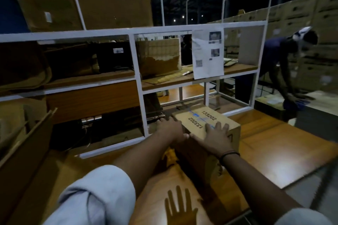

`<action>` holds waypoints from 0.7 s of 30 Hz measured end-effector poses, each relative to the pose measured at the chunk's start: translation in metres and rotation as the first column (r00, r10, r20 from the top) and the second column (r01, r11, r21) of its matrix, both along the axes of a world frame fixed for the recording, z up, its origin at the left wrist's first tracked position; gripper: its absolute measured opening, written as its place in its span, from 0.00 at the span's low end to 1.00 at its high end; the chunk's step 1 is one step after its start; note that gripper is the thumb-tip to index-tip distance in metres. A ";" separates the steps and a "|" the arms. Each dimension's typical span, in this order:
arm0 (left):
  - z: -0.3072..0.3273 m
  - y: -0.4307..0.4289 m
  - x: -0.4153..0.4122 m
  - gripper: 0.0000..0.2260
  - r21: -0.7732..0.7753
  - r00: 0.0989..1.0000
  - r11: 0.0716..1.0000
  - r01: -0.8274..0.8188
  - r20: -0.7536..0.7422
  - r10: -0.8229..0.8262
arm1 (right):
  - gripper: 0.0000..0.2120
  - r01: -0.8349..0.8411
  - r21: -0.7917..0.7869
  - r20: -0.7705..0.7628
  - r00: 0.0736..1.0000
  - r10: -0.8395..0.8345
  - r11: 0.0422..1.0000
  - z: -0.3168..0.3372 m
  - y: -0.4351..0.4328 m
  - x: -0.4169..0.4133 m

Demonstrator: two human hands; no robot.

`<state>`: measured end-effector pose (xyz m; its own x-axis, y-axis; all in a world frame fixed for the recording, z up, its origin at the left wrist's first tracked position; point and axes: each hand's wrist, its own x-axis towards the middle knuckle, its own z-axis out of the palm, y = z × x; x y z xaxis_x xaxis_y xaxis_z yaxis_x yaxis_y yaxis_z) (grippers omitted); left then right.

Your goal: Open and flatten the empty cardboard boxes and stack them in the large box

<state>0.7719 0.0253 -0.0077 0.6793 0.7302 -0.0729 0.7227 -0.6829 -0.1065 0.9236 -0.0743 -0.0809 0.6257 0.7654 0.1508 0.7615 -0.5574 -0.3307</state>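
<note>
In the head view, a closed cardboard box (204,122) stands on the wooden table (265,144), just in front of the white shelf frame (139,86). The left hand (171,129) lies flat on its near left top edge, and the right hand (216,138) rests spread on the near top; neither grips. The brown box shows "133202" printed 2 times along a blue-marked seam.

The cardboard box (204,124) carries the number 133202 printed twice in black on its top face, once on each side of the taped seam. The paper sheet (207,53) hanging on the white shelf frame (135,60) shows pictures and a QR code, its text too small to read.
</note>
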 end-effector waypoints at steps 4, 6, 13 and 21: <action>-0.010 0.013 0.005 0.28 -0.011 0.996 1.000 0.024 0.089 -0.023 | 0.45 -0.112 0.001 0.035 0.993 0.111 0.994 -0.002 -0.010 0.009; -0.015 0.020 0.004 0.27 -0.004 0.990 1.000 0.029 0.138 -0.029 | 0.46 -0.228 0.017 0.030 0.973 0.227 0.974 -0.003 -0.019 0.015; -0.057 0.046 -0.033 0.22 -0.164 0.893 0.984 -0.070 0.429 0.135 | 0.46 -0.431 0.307 -0.238 0.829 0.507 0.848 -0.019 -0.039 0.042; -0.094 0.002 -0.088 0.24 -0.231 0.657 0.965 -0.126 0.709 0.255 | 0.31 -0.229 0.665 -0.225 0.846 0.483 0.711 -0.063 -0.032 0.021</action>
<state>0.6837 0.0276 -0.1020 0.4087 0.8735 0.2646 0.6404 -0.4811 0.5987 0.9444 -0.1058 -0.1439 0.4268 0.7695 0.4751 0.6126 0.1404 -0.7778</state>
